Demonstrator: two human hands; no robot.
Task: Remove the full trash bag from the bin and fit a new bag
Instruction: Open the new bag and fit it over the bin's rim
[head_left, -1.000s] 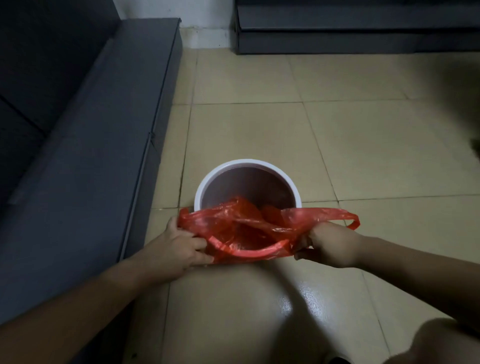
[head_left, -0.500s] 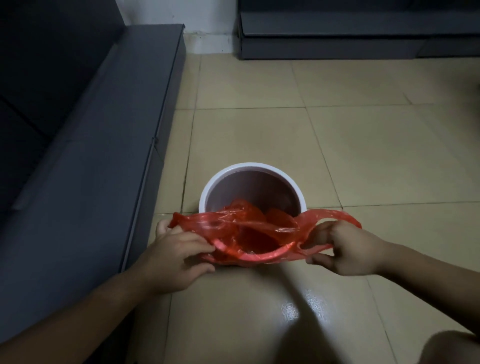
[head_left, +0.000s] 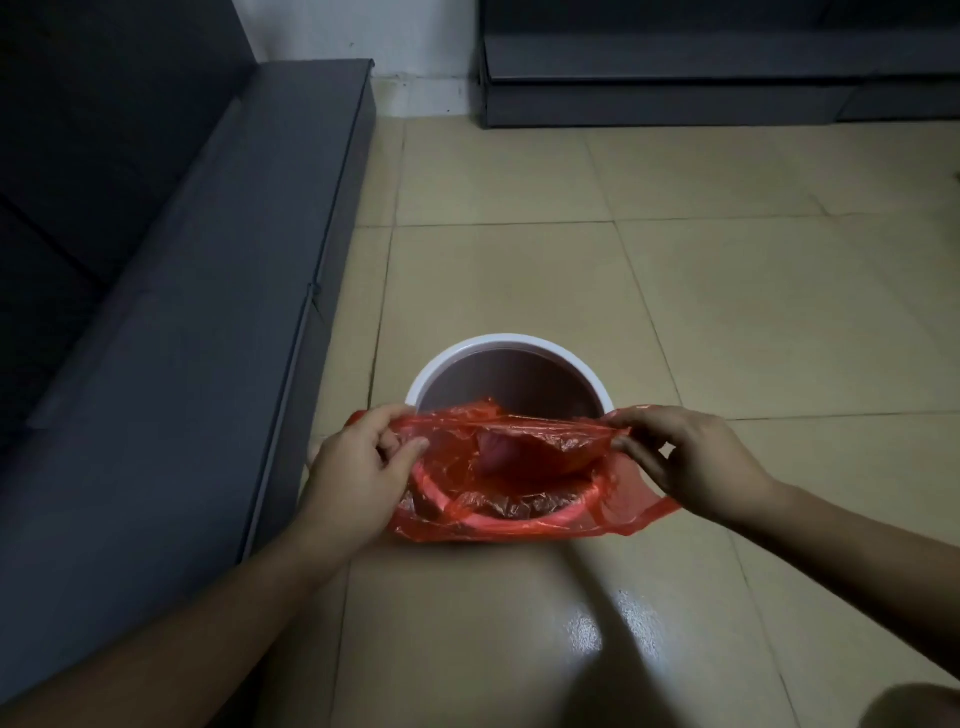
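A round white bin (head_left: 506, 344) stands on the tiled floor, its far inner wall bare and dark. A thin red plastic bag (head_left: 498, 499) drapes over the bin's near rim and hangs partly inside. My left hand (head_left: 358, 478) pinches the bag's upper edge at the left side of the bin. My right hand (head_left: 685, 462) pinches the same edge at the right side, stretching it taut between both hands. A loose handle loop of the bag hangs below my right hand. The bin's near rim shows only through the plastic.
A dark grey sofa (head_left: 182, 312) runs along the left, its front edge close to the bin. Low dark furniture (head_left: 701, 78) lines the far wall. Beige tiled floor (head_left: 727, 312) spreads to the right and beyond the bin.
Both hands have let go of the near edge and lifted the bag's far edge up, pulling it taut across the bin. The near side now lies folded over the near rim.
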